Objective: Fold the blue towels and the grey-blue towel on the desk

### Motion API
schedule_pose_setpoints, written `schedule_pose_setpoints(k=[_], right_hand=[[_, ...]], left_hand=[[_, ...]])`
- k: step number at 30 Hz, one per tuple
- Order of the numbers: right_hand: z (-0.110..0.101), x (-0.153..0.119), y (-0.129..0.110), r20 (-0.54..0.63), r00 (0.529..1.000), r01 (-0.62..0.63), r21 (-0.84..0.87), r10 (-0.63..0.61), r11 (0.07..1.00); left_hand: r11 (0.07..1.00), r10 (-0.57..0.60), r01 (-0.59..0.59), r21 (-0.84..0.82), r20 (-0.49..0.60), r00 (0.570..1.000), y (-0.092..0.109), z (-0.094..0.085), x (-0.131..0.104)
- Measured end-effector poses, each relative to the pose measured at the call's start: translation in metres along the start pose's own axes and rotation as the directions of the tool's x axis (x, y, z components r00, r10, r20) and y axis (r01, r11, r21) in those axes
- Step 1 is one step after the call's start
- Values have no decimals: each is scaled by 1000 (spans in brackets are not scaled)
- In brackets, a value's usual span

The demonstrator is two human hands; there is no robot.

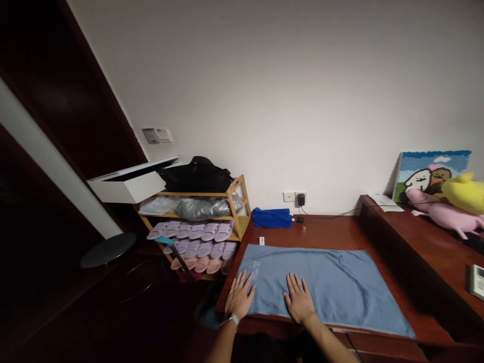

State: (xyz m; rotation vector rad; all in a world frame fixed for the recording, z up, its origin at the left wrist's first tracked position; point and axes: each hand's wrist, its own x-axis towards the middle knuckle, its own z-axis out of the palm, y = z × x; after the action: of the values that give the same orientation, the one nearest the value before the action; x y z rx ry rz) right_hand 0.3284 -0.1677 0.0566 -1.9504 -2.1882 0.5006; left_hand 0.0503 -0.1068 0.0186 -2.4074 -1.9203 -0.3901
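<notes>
Cloth (325, 282) lies spread out on the brown table (325, 232) in front of you, blue-grey, with pale lettering near its left end and soft wrinkles toward the right. Your left hand (240, 297) rests palm down at its near left corner, across the edge of the fabric, the fingers straight and slightly parted, the thumb out to the side. A watch (233, 318) circles that wrist. Your right hand (299, 301) lies flat on the cloth near its front edge, the fingers extended and a little spread, the thumb held apart. Neither hand pinches anything.

Beyond the cloth, a folded blue fabric (272, 218) sits by the wall, just left of a small black object (300, 220). To your left, a wooden rack (237, 214) holds rows of slippers (196, 231), with a black bag (196, 175) on top. To your right are a pink plush toy (440, 209), a yellow plush toy (465, 193) and a colourful picture (434, 164).
</notes>
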Motion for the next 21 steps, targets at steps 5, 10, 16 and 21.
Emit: schedule_pose_setpoints(k=[5, 10, 16, 21], right_hand=[[-6, 5, -14, -76, 991, 116, 22, -114, 993], [16, 10, -37, -15, 980, 201, 56, -200, 978], [23, -2, -24, -36, 984, 179, 98, -176, 979], [8, -16, 11, -54, 973, 230, 109, -225, 967]], left_hand=[[1000, 15, -15, -18, -31, 999, -1, 5, 1], [1000, 12, -13, -19, -35, 999, -2, 8, 0], [999, 31, -32, -21, -42, 999, -5, 11, 1], [999, 18, -19, -28, -35, 999, -6, 12, 3]])
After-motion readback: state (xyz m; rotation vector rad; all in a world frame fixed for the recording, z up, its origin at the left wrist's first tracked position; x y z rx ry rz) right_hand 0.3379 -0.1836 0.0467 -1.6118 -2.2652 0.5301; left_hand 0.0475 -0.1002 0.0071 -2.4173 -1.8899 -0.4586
